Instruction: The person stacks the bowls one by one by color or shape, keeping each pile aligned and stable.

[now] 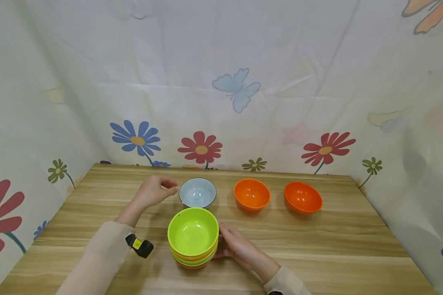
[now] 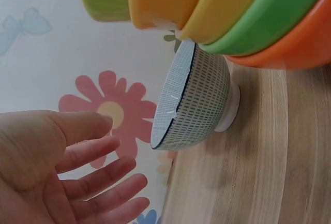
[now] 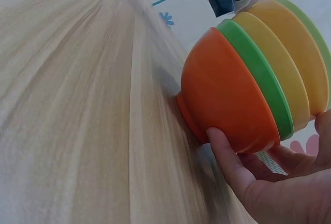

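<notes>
A stack of bowls (image 1: 193,233) stands near the front of the table: lime green on top, yellow ones below, then green, with an orange bowl (image 3: 222,89) at the bottom. My right hand (image 1: 238,246) rests against the stack's right side, its fingertips (image 3: 220,136) touching the orange bowl. Just behind the stack sits a light blue bowl (image 1: 197,191), whose patterned outside shows in the left wrist view. Left of that bowl, my left hand (image 1: 156,191) hovers with fingers spread and nothing in them; a small gap separates it from the rim.
Two orange bowls, one (image 1: 252,194) right of the blue bowl and another (image 1: 302,198) farther right, stand in the back row. The wooden table (image 1: 339,246) ends at a flower-printed cloth (image 1: 280,123) behind and at both sides.
</notes>
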Action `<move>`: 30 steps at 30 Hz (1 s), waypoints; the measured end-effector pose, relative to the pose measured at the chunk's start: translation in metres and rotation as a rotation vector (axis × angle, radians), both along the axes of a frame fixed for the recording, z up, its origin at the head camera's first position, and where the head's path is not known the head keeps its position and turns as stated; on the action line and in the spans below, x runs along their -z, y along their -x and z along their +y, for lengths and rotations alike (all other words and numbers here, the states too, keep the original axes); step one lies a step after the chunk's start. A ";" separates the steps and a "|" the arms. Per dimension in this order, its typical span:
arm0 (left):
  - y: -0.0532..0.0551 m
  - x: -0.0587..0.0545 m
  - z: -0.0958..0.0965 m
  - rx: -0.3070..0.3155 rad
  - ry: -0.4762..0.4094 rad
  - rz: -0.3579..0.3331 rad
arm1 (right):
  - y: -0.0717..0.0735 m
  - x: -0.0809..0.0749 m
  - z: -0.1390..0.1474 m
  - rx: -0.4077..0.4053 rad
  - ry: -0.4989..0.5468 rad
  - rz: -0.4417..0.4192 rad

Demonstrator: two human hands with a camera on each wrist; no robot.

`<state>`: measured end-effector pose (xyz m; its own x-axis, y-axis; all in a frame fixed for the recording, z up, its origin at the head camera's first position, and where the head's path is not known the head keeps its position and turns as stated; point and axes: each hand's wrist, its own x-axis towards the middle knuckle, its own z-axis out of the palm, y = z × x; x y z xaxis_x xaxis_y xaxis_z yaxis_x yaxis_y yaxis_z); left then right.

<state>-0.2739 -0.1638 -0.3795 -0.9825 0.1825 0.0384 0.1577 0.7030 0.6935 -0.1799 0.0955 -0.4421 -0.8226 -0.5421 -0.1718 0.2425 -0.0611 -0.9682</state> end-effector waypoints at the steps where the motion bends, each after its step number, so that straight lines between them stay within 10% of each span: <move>1: 0.001 0.000 0.000 0.004 0.001 -0.002 | 0.000 0.000 0.000 -0.001 0.004 0.001; 30: 0.039 0.019 -0.002 -0.042 0.042 -0.099 | 0.001 0.003 0.000 -0.004 0.019 0.005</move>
